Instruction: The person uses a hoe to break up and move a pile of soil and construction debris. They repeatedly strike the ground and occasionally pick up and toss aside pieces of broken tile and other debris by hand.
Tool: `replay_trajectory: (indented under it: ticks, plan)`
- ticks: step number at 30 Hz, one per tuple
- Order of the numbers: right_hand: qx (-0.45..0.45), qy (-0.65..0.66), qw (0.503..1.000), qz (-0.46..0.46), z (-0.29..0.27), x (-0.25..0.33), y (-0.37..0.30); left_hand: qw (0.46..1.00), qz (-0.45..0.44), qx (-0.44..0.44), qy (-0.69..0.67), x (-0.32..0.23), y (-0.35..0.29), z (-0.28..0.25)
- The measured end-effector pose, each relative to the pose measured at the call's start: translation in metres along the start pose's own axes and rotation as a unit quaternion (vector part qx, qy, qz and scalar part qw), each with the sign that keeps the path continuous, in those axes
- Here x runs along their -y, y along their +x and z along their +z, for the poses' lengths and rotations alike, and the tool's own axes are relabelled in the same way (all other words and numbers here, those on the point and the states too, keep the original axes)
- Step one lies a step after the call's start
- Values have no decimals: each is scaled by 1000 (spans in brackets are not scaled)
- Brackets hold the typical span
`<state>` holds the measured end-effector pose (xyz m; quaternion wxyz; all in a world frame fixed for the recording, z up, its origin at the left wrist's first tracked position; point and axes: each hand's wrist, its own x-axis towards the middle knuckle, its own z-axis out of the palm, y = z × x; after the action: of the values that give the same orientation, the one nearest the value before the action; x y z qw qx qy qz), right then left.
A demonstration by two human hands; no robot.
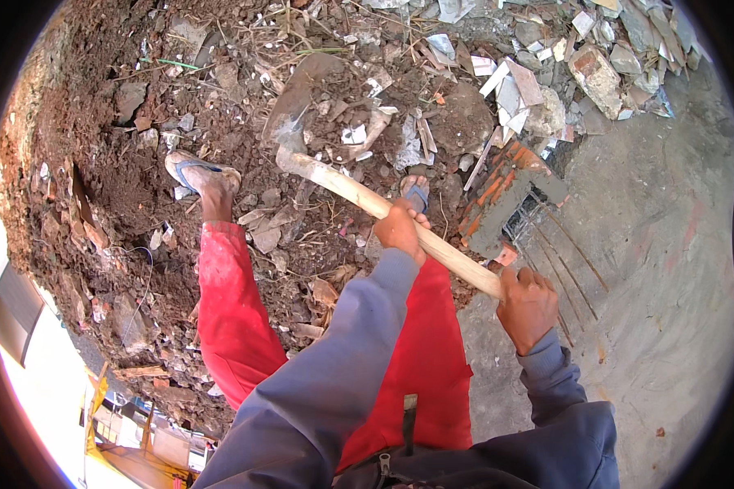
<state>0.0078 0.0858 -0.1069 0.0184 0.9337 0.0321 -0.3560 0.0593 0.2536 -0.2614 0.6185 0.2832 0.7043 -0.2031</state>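
Note:
A hoe with a pale wooden handle (347, 186) slants across the middle of the view, from upper left to lower right. Its broad, dirt-coloured blade (289, 94) rests against the brown soil and rubble. Partway along the handle, my left hand (400, 231) is wrapped round the wood. My right hand (528, 306) grips the handle's near end, fingers closed. Loose soil, small stones and white shards lie around the blade, and its lower edge is hard to tell from the dirt.
My sandalled left foot (202, 174) and right foot (416, 191) stand on uneven soil. Right of them is a brick-and-mortar stub (506, 200) with rusty rebar (567, 253) jutting out over a concrete floor (661, 326). Broken tiles (518, 98) and concrete chunks (595, 77) heap at the upper right.

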Motion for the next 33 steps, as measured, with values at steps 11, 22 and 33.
replay_trajectory:
  ticks: [11,22,33]
  plan:
    - [-98,68,992,-32,64,-60,-9,992,120,43,-26,34,-52,27]
    - [-34,215,973,-80,31,150,163,957,243,-86,136,-237,93,3]
    - [-62,159,977,127,110,-85,-11,916,232,-39,324,104,28,103]
